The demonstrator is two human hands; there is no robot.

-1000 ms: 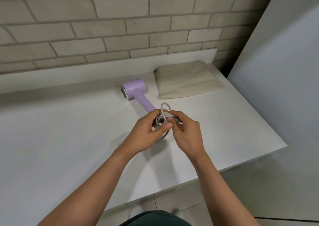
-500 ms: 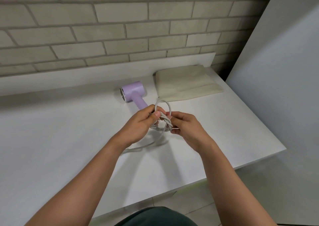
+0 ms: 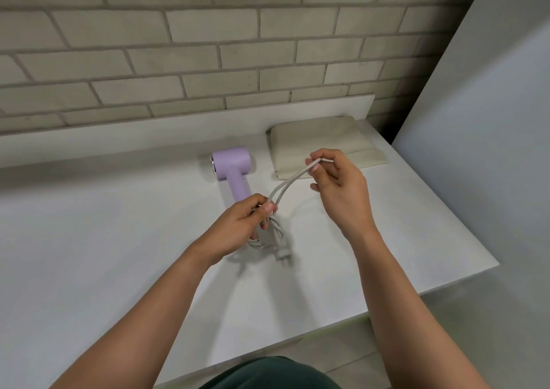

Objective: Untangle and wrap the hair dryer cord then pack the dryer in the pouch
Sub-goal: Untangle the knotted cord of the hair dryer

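A lilac hair dryer [image 3: 230, 168] lies on the white counter [image 3: 104, 240], its barrel toward the wall and its handle pointing at me. Its grey cord [image 3: 285, 186] is bunched in loops just in front of the handle. My left hand [image 3: 241, 228] grips that bunch, and the plug [image 3: 282, 254] dangles blurred below it. My right hand [image 3: 339, 186] pinches a doubled strand of the cord and holds it up to the right, over the front edge of the beige fabric pouch [image 3: 321, 144]. The pouch lies flat at the back right of the counter.
A brick wall [image 3: 208, 46] with a low white ledge runs behind the counter. A tall grey panel [image 3: 491, 150] stands close on the right. The counter's front edge and right corner lie near my arms, with tiled floor below.
My right hand has pulled a doubled strand out of the bunch, up and to the right toward the pouch. My left hand keeps hold of the coils, and the plug now hangs free.
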